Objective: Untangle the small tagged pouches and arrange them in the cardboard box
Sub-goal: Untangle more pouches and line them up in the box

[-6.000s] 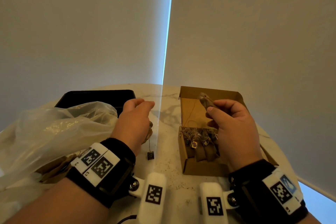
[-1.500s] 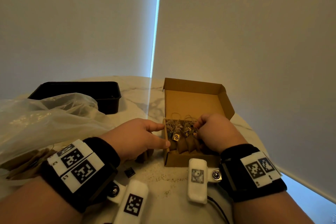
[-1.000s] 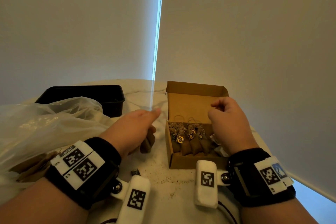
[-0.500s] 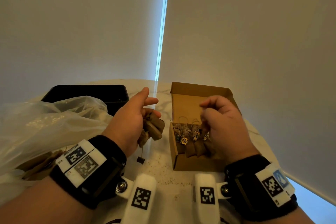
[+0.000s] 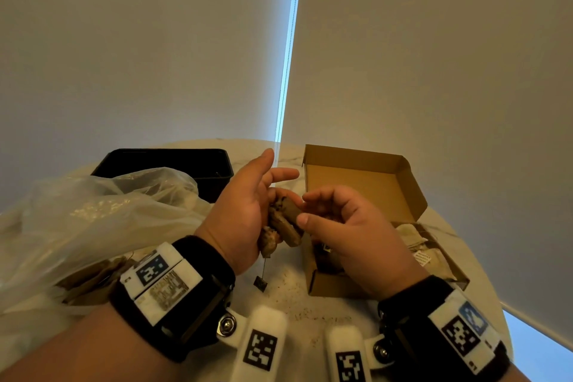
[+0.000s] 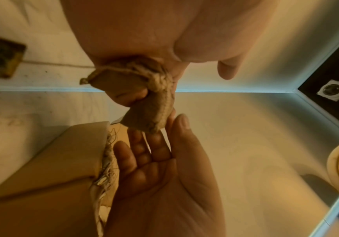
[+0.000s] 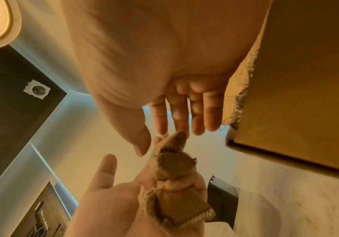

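left hand (image 5: 245, 211) — grips pouches (image 5: 283, 222) | right hand (image 5: 350, 226) — fingers extended, touching

A clump of small brown burlap pouches (image 5: 283, 223) sits in my left hand (image 5: 245, 211), one dark tag (image 5: 260, 283) dangling on its string. The open cardboard box (image 5: 366, 183), near the bench's right edge, holds more pouches.

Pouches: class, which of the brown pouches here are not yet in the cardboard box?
The clump of pouches gripped in the left hand, with a tag dangling on a string. The others sit inside the cardboard box, behind the right hand.
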`<action>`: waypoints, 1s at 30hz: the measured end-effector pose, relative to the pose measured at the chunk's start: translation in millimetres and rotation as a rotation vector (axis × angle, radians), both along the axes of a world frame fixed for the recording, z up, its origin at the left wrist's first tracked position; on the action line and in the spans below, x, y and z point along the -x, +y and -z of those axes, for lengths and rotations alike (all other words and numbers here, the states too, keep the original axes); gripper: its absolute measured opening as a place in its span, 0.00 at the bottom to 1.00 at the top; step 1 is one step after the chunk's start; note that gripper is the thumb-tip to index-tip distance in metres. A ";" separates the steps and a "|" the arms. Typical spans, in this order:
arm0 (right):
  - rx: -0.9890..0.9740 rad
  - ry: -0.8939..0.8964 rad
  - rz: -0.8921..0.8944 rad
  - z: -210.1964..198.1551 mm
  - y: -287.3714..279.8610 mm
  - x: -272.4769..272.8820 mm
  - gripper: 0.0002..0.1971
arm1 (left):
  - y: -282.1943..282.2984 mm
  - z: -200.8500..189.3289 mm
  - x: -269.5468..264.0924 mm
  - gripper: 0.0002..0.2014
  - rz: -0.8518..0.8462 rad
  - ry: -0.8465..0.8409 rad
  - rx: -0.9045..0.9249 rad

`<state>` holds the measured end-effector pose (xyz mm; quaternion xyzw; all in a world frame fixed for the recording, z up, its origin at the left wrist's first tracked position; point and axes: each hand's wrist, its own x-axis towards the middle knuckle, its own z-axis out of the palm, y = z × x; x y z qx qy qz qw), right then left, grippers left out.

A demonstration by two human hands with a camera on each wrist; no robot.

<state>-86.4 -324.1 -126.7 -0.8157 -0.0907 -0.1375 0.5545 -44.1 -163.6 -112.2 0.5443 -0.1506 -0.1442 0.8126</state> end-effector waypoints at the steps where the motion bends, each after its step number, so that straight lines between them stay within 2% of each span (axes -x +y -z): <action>1: 0.000 0.007 -0.005 0.7 0.4 -0.4 0.15 | -0.6 0.7 -0.2 0.32 0.015 -0.007 0.001; 5: 0.006 0.037 -0.021 1.5 2.2 -2.3 0.17 | -3.0 4.0 -1.4 0.36 0.053 -0.048 -0.019; 8: -0.019 0.036 -0.021 0.7 0.8 -3.1 0.17 | -4.1 3.9 -1.8 0.36 -0.003 -0.076 -0.107; 14: -0.166 0.072 -0.017 -1.6 -3.1 -3.1 0.13 | -1.2 5.4 -4.3 0.25 -0.082 -0.068 -0.282; 17: -0.217 0.084 -0.012 -1.4 -3.7 -3.5 0.11 | -0.1 6.7 -3.4 0.12 -0.059 -0.088 -0.358; 22: -0.251 0.100 0.009 -1.2 -2.8 -5.3 0.10 | 1.8 7.0 -4.0 0.24 0.033 -0.153 -0.432; 30: -0.211 0.109 0.100 0.4 -3.1 -7.1 0.08 | 1.9 7.1 -7.2 0.28 -0.086 -0.121 -0.571</action>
